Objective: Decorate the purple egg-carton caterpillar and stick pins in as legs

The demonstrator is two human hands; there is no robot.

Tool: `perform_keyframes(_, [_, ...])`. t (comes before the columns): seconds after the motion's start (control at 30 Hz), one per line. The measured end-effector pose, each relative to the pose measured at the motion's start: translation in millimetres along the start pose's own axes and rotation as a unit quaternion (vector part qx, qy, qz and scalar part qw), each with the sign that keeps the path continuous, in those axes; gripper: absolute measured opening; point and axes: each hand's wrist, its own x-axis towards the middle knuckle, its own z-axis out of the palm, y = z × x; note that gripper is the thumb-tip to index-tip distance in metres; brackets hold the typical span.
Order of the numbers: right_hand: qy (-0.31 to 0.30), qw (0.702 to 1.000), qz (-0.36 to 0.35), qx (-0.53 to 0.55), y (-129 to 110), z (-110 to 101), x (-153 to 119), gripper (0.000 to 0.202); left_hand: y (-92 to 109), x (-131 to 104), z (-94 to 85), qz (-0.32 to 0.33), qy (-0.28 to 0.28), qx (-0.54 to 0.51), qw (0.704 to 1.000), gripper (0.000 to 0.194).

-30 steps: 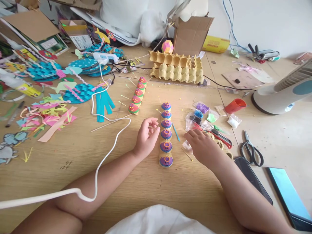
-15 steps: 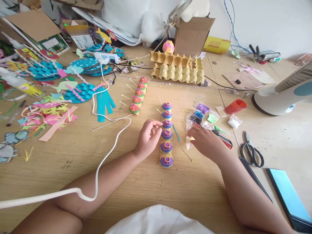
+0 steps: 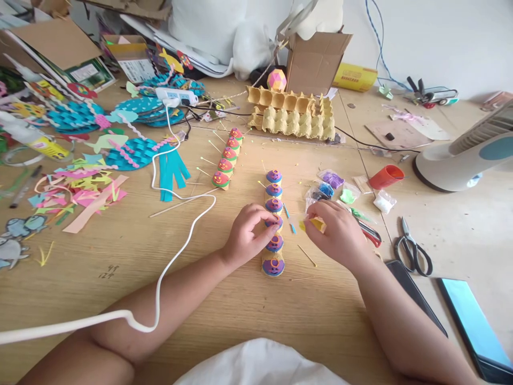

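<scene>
A strip of egg carton [image 3: 274,255] lies lengthwise before me, its bumps covered in purple and blue clay with small orange rings on top. Over its middle bumps is my left hand [image 3: 249,235], thumb and forefinger pinched close together; anything between the tips is too small to make out. To the right of the strip, my right hand [image 3: 339,230] is closed on a small bag of yellow clay [image 3: 316,224], mostly hidden by the fingers. Between the hands lies a thin blue clay tool [image 3: 292,226]. A toothpick [image 3: 308,255] rests nearby.
A second carton strip [image 3: 227,159] in red and green stands farther back. Bags of purple clay [image 3: 331,178], a red cup [image 3: 386,177], a box cutter [image 3: 371,234], scissors [image 3: 412,247] and a phone [image 3: 476,321] sit right. A white cable [image 3: 182,248] crosses the left.
My right hand has drawn back toward me and left, now with the yellow clay bag lifted in its fingers. My left hand has shifted right and nearer, over the strip.
</scene>
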Motion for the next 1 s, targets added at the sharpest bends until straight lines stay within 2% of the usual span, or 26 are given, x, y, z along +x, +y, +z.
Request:
perform_keyframes(0.2, [0.069, 0.994, -0.08, 0.036, -6, 36, -4, 0.009, 0, 1, 1.1, 0.052, 0.005, 0.006, 0.999, 0.011])
perform_keyframes(0.4, [0.148, 0.972, -0.173, 0.059, -9, 53, -8, 0.013, -1, 0, 1.5, 0.057, 0.029, 0.024, 0.998, 0.015])
perform_keyframes(0.73, [0.142, 0.963, -0.21, 0.093, -3, 60, -9, 0.017, -1, 1, 0.6, 0.084, -0.012, 0.019, 0.996, 0.007])
perform_keyframes(0.93, [0.128, 0.963, -0.187, 0.148, 8, 63, -10, 0.012, -1, 1, -1.1, 0.095, 0.008, 0.043, 0.995, 0.006])
perform_keyframes(1.0, [0.102, 0.962, -0.165, 0.193, 10, 64, -10, 0.027, -1, 1, -2.0, 0.107, 0.014, 0.041, 0.993, 0.009])
